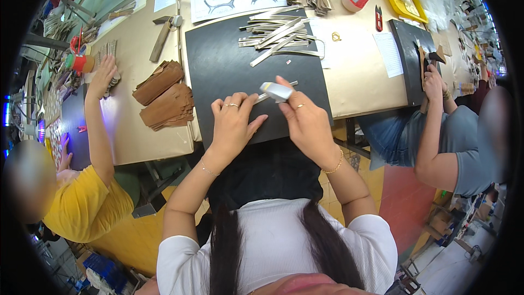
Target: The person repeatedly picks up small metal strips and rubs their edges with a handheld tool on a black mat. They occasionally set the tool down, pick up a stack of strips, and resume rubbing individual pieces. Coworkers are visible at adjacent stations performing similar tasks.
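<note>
Left hand (233, 123): index fingertip appears to rest on the lower-left end of a narrow, pale strip (262, 98), lying on a flat black board (218, 65) at frame centre; thumb spread apart. Right hand (308, 120): fingers clamped on a smooth, pale grey, rounded tool (277, 92) over the strip; contact cannot be told. Step, as judged: working the strip. Next move calls for steady pressure, left fingertips clear.

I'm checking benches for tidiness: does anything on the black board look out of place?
Mildly: pale strips lie crisscrossed on the board, unlike the tied bundles beyond, and a small scrap sits apart. No spill shows.
</note>
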The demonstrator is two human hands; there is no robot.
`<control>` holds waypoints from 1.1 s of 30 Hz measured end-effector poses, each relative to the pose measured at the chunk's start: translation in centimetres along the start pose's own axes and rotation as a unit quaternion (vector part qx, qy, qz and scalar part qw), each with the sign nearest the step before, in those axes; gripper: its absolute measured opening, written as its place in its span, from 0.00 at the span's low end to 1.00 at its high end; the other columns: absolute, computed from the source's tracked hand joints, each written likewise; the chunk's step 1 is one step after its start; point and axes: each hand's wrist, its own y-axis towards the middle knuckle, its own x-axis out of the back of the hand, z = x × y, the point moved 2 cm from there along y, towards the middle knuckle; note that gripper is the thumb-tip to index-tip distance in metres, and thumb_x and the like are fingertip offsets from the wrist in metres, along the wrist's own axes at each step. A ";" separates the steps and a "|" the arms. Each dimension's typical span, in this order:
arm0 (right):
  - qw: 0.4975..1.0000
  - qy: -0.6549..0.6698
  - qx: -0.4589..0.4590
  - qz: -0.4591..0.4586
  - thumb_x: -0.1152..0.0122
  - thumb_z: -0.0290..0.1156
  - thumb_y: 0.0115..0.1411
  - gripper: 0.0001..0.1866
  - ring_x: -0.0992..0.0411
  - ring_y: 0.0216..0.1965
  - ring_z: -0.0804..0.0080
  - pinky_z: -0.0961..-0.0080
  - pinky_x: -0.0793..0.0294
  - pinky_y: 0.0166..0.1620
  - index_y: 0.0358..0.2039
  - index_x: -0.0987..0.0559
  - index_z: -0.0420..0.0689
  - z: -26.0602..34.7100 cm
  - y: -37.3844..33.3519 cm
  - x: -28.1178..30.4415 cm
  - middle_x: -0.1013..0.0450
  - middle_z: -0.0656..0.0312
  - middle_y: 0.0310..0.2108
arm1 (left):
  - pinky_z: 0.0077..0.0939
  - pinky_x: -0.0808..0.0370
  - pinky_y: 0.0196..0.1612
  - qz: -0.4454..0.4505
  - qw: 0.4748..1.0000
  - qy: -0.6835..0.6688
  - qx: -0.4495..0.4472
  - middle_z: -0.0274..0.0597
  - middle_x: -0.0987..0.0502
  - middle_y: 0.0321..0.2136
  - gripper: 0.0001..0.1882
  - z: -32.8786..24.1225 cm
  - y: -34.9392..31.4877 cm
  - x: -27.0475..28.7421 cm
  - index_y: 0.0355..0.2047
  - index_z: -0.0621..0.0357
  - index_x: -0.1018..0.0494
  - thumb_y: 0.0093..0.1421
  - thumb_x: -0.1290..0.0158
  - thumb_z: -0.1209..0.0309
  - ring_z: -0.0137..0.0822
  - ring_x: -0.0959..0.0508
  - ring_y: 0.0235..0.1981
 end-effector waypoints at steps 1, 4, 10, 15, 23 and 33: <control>1.000 -0.006 -0.010 -0.009 0.39 0.28 0.66 0.28 0.22 0.31 0.55 0.62 0.22 0.34 0.67 0.30 0.49 -0.5 -0.2 0.8 0.23 0.56 0.35 | 0.36 0.37 0.47 0.009 1.000 -0.004 -0.009 0.35 0.24 0.36 0.12 -0.1 0.4 -0.3 0.40 0.55 0.21 0.56 0.34 0.69 0.37 0.25 0.38; 0.999 0.008 -0.044 -0.010 0.36 0.25 0.63 0.27 0.22 0.32 0.55 0.63 0.22 0.36 0.64 0.26 0.48 -1.9 -1.0 2.9 0.22 0.55 0.35 | 0.36 0.33 0.45 0.024 0.997 0.026 -0.062 0.36 0.25 0.35 0.10 0.3 1.6 -0.6 0.39 0.55 0.21 0.55 0.36 0.73 0.38 0.24 0.38; 0.998 -0.045 0.033 0.004 0.27 0.24 0.53 0.23 0.22 0.34 0.59 0.68 0.22 0.38 0.51 0.18 0.44 -3.7 -1.9 3.6 0.20 0.57 0.36 | 0.37 0.31 0.45 0.029 0.991 0.072 -0.106 0.36 0.24 0.39 0.12 2.1 3.9 1.5 0.37 0.54 0.21 0.50 0.37 0.76 0.39 0.24 0.40; 0.990 -0.063 0.123 0.029 0.27 0.28 0.52 0.20 0.24 0.38 0.65 0.68 0.25 0.41 0.47 0.17 0.46 -4.1 -1.2 0.7 0.20 0.65 0.39 | 0.39 0.23 0.47 -0.014 0.994 0.081 -0.075 0.46 0.24 0.50 0.12 4.3 7.8 5.2 0.36 0.60 0.21 0.49 0.39 0.83 0.45 0.21 0.44; 0.984 -0.039 0.172 0.005 0.36 0.27 0.57 0.13 0.26 0.41 0.70 0.70 0.29 0.46 0.44 0.16 0.46 -3.8 -0.1 -3.0 0.21 0.67 0.38 | 0.37 0.24 0.49 0.059 0.938 0.174 -0.294 0.46 0.23 0.48 0.08 3.6 18.6 2.8 0.36 0.60 0.21 0.55 0.44 0.80 0.45 0.20 0.45; 0.987 -0.039 0.156 0.015 0.30 0.30 0.54 0.15 0.25 0.42 0.72 0.71 0.29 0.45 0.44 0.16 0.48 -3.8 -0.1 -2.8 0.22 0.70 0.40 | 0.53 0.40 0.69 0.163 0.976 0.104 -0.097 0.66 0.39 0.68 0.70 4.0 20.4 -5.0 0.75 0.56 0.50 0.42 0.33 0.30 0.63 0.36 0.67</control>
